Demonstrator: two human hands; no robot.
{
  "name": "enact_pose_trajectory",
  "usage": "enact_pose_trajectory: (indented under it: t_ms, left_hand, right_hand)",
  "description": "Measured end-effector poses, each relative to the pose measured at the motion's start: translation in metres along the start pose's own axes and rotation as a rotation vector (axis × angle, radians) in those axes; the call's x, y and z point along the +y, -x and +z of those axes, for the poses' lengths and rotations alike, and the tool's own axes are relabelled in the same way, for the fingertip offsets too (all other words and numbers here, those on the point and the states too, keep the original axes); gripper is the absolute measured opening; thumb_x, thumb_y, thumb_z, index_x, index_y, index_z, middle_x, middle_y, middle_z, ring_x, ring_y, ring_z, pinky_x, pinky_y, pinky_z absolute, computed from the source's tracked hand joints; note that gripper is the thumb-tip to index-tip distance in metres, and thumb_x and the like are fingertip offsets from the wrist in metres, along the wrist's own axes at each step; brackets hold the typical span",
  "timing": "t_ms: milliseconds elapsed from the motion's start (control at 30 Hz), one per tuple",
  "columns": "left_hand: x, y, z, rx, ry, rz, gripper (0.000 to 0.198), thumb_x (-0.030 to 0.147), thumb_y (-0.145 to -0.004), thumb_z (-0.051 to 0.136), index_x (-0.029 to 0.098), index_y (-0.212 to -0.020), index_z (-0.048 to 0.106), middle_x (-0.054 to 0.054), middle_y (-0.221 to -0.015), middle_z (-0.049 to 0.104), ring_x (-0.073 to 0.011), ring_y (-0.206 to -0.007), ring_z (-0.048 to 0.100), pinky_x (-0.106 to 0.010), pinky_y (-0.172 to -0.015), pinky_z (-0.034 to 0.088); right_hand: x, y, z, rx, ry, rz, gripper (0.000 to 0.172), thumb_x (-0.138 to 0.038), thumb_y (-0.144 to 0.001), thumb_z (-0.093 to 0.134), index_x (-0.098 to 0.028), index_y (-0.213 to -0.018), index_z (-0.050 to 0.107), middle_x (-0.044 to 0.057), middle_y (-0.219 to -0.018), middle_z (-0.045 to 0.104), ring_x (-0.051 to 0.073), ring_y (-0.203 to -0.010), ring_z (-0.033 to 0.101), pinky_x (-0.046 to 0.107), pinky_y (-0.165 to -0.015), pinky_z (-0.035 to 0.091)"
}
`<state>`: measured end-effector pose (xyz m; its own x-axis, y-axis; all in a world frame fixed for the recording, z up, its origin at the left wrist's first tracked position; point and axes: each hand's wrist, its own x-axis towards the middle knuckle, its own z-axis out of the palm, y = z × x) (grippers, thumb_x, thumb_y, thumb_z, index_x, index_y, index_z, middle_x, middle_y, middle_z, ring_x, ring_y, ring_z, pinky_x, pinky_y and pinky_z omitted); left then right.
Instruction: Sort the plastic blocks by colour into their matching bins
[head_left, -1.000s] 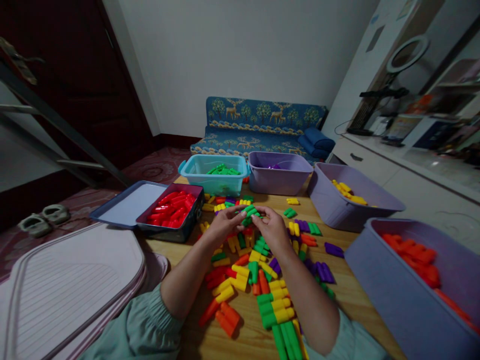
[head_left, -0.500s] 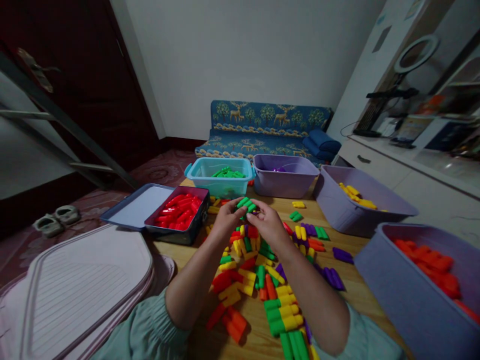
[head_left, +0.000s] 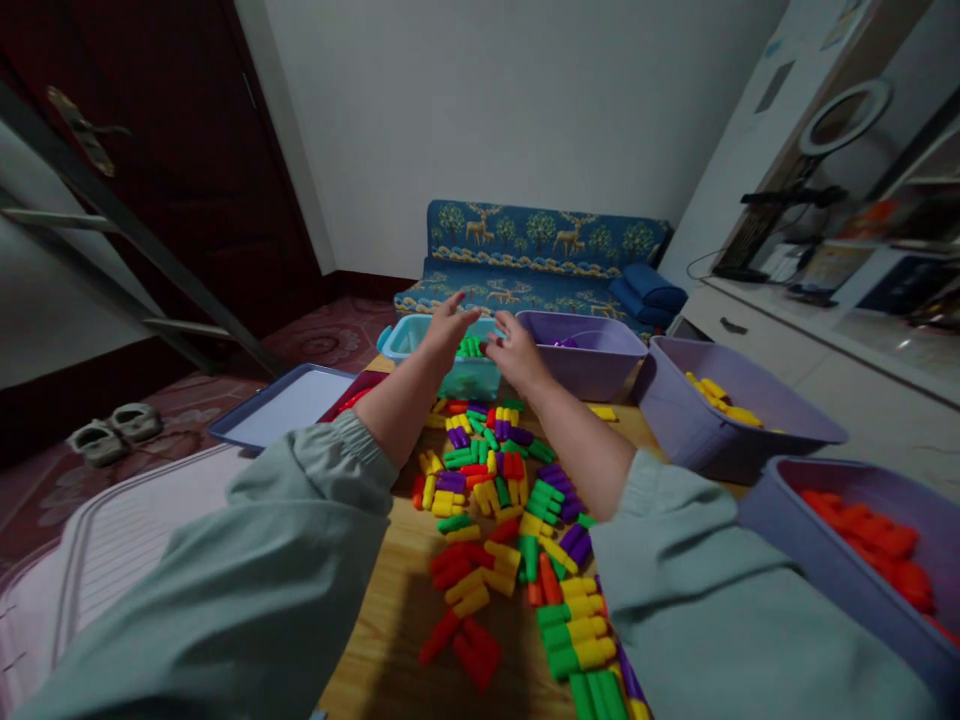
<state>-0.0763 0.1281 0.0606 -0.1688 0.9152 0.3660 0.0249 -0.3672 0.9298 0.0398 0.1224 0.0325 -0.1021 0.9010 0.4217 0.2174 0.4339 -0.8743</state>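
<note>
Both hands reach forward over the turquoise bin (head_left: pixel 474 383) at the far end of the table. My left hand (head_left: pixel 447 328) is above its middle, fingers apart and holding nothing. Over the right side of the bin, my right hand (head_left: pixel 514 350) has its fingers spread, also without anything in them. Green bullet-shaped plastic blocks (head_left: pixel 470 346) show inside the bin between the hands. Nearer to me, a mixed pile of red, yellow, green and purple blocks (head_left: pixel 491 470) covers the middle of the wooden table, many joined side by side.
A purple bin (head_left: pixel 592 378) with purple blocks stands right of the turquoise one. Farther right are a bin (head_left: pixel 679 425) of yellow blocks and another bin (head_left: pixel 832 575) of orange-red ones. The opened case (head_left: pixel 281 408) with red blocks, at left, is partly hidden by my left arm.
My hands have moved forward from above the pile to the turquoise bin. They have parted, and the green blocks they held are out of them.
</note>
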Motion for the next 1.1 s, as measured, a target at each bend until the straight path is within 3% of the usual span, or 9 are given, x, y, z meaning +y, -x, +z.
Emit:
enact_pose_trajectory:
  t_ms: [67,233,367,500,667,767,867,967,1100]
  left_hand:
    - [-0.009,0.022,0.000,-0.020,-0.016,0.004,0.049,0.018,-0.072,0.059,0.010,-0.121,0.058,-0.015,-0.130,0.057,-0.0252,-0.122,0.050,-0.038,-0.100,0.040]
    - [-0.031,0.088,0.005,-0.326,-0.084,-0.012,0.041,0.025,-0.076,0.057,0.006,-0.111,0.064,-0.015,-0.113,0.068,-0.0241,-0.104,0.063,-0.036,-0.091,0.048]
    - [-0.040,0.127,0.005,-0.479,-0.407,0.009,0.032,0.020,-0.075,0.058,0.012,-0.104,0.069,-0.011,-0.102,0.072,-0.0225,-0.094,0.067,-0.033,-0.084,0.051]
    - [-0.044,0.150,0.002,-0.582,-0.731,0.201,0.034,0.017,-0.074,0.060,0.018,-0.107,0.070,-0.009,-0.103,0.071,-0.0232,-0.097,0.064,-0.033,-0.086,0.049]
    - [-0.057,0.161,0.002,-0.675,-0.801,0.348,0.042,0.020,-0.072,0.067,0.017,-0.114,0.066,-0.012,-0.115,0.065,-0.0261,-0.108,0.058,-0.037,-0.094,0.044]
    - [-0.060,0.160,0.002,-0.702,-0.760,0.339,0.026,0.027,-0.078,0.064,0.017,-0.101,0.070,-0.011,-0.106,0.068,-0.0237,-0.102,0.060,-0.034,-0.091,0.045]
    - [-0.057,0.156,-0.001,-0.600,-0.752,0.274,0.025,0.029,-0.088,0.050,0.017,-0.094,0.071,-0.009,-0.096,0.069,-0.0199,-0.092,0.063,-0.030,-0.083,0.047]
    - [-0.056,0.153,-0.007,-0.480,-0.850,0.223,0.029,0.024,-0.088,0.045,0.018,-0.105,0.068,-0.009,-0.100,0.069,-0.0206,-0.094,0.063,-0.030,-0.083,0.047]
    - [-0.060,0.155,-0.011,-0.518,-1.009,0.221,0.039,0.023,-0.080,0.053,0.019,-0.117,0.064,-0.011,-0.107,0.068,-0.0253,-0.102,0.061,-0.035,-0.089,0.046]
  right_hand:
    - [0.005,0.027,-0.011,0.008,-0.028,0.020,0.063,-0.014,-0.069,0.061,-0.015,-0.130,0.047,0.016,-0.137,0.049,0.024,-0.115,0.058,0.036,-0.093,0.048]
    - [0.010,0.091,-0.053,0.000,0.046,0.087,0.028,-0.025,-0.071,0.061,-0.014,-0.096,0.067,0.009,-0.098,0.071,0.020,-0.089,0.067,0.037,-0.086,0.052]
    - [0.016,0.125,-0.085,0.039,0.112,0.198,0.026,-0.030,-0.071,0.061,-0.015,-0.090,0.068,0.009,-0.088,0.072,0.020,-0.082,0.067,0.035,-0.078,0.053]
    - [0.021,0.146,-0.103,-0.029,0.234,0.293,0.027,-0.028,-0.069,0.064,-0.014,-0.092,0.069,0.009,-0.091,0.072,0.020,-0.081,0.067,0.033,-0.075,0.052]
    - [0.013,0.157,-0.101,-0.285,0.528,0.256,0.027,-0.021,-0.063,0.069,-0.019,-0.090,0.071,0.004,-0.086,0.073,0.020,-0.079,0.065,0.029,-0.070,0.049]
    - [0.007,0.160,-0.091,-0.363,0.693,0.214,0.031,-0.027,-0.062,0.073,-0.023,-0.093,0.072,0.002,-0.087,0.072,0.020,-0.081,0.065,0.029,-0.071,0.047]
    - [0.004,0.161,-0.079,-0.325,0.785,0.219,0.030,-0.033,-0.069,0.070,-0.024,-0.098,0.071,0.004,-0.093,0.072,0.021,-0.087,0.064,0.030,-0.077,0.046]
    - [0.007,0.162,-0.067,-0.214,0.837,0.148,0.033,-0.031,-0.078,0.062,-0.022,-0.110,0.066,0.006,-0.111,0.067,0.022,-0.105,0.058,0.032,-0.091,0.042]
    - [0.018,0.166,-0.057,-0.233,0.890,0.135,0.054,-0.036,-0.081,0.060,-0.021,-0.133,0.050,0.010,-0.134,0.053,0.024,-0.125,0.045,0.039,-0.105,0.031]
